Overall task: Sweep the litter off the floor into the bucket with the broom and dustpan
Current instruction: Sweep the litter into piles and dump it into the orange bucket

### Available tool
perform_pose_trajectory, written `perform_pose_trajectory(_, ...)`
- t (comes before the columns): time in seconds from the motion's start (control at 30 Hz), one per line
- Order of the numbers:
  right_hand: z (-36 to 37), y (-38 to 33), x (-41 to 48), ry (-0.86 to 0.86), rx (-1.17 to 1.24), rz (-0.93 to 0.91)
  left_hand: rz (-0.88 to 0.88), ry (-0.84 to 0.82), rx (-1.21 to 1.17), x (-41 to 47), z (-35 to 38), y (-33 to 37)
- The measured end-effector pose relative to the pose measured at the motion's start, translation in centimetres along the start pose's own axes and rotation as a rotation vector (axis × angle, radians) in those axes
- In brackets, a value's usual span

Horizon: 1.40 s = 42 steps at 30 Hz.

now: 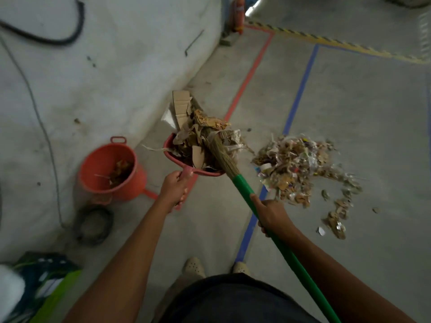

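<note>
Curled round the pink handle of the dustpan (171,157), my left hand (175,188) grips it and holds the pan up in front of me. It is heaped with litter (194,134): torn cardboard, brown paper scraps and strips of pale plastic, with one large cardboard piece sticking up at the far edge. My right hand (271,213) is closed round the green handle of the broom (242,186), index finger stretched along the shaft. The handle runs back past my right forearm, and the straw-coloured bristles lie on top of the load in the pan.

To the left of the pan, apart from it, the orange bucket (137,183) stands upright on the floor (361,108) with a few brown scraps (121,171) at its bottom. To the right of the broom a loose pile (298,166) of paper, cardboard and wrappers lies spread on the floor, trailing off toward me in smaller bits.

A blue tape line (300,89) and a red tape line (249,73) cross the floor. My pale shoes (193,266) show below my arms. A dark coiled cable (93,226) lies near the bucket.
</note>
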State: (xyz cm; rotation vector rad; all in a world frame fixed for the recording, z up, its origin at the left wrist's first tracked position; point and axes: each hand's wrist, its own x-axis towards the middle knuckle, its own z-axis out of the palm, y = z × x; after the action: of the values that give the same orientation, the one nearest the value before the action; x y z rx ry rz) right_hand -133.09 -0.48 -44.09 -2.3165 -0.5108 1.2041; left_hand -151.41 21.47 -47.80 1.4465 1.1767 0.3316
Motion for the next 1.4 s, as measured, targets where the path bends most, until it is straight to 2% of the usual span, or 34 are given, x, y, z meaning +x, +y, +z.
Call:
perform_pose_trajectory(0.2, 3.2, -4.4, 2.1, -0.139, -0.141, -0.075, -0.075, 0.152, -0.099, -1.5, -5.1, -3.5)
perform_pose_trajectory(0.57, 12.7, -16.4, 7.9, -0.248, -0.373, -0.196, -0.173, 0.334, -0.193, 1.0, -17.9, -8.8)
perform_pose_trajectory(0.87, 21.5, -28.9, 13.2, -0.298, -0.492, -0.266, -0.251, 0.435, -0.237, 7.8, -29.5, -10.6)
perform_pose_trajectory(1.13, 27.9, -38.0, 21.6, -0.415, -0.599, -0.309, -0.377, 0.482, -0.214, 16.5, -36.2, -12.9)
perform_pose_trajectory(1.4, 33.0, -44.1, 31.8, -0.502, -0.706, -0.213, -0.650, 0.466, -0.245, 25.7, -40.3, -16.2)
